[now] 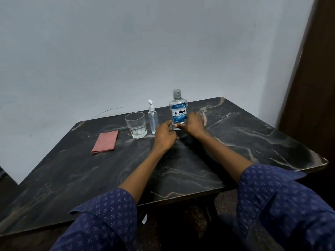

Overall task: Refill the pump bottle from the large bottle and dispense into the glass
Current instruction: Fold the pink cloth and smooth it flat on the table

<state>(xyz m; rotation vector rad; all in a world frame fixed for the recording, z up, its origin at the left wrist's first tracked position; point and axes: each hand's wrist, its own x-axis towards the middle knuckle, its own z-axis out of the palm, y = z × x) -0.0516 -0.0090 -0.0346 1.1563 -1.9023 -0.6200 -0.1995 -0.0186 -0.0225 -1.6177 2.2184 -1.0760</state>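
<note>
A large clear bottle [178, 109] with a blue label and a grey cap stands upright near the far edge of the dark marbled table [235, 142]. My right hand [193, 123] wraps around its base from the right. From the left, my left hand [165, 134] reaches the bottle's base with its fingertips. Just left of the hands a slim clear pump bottle [152, 118] with a white pump stands upright. An empty clear glass [136, 126] stands left of the pump bottle.
A folded pink cloth [105, 141] lies on the table left of the glass. A pale wall rises behind the table, and a dark wooden door frame [311, 87] stands at the right. A thin wire [108, 111] runs behind the table's far edge.
</note>
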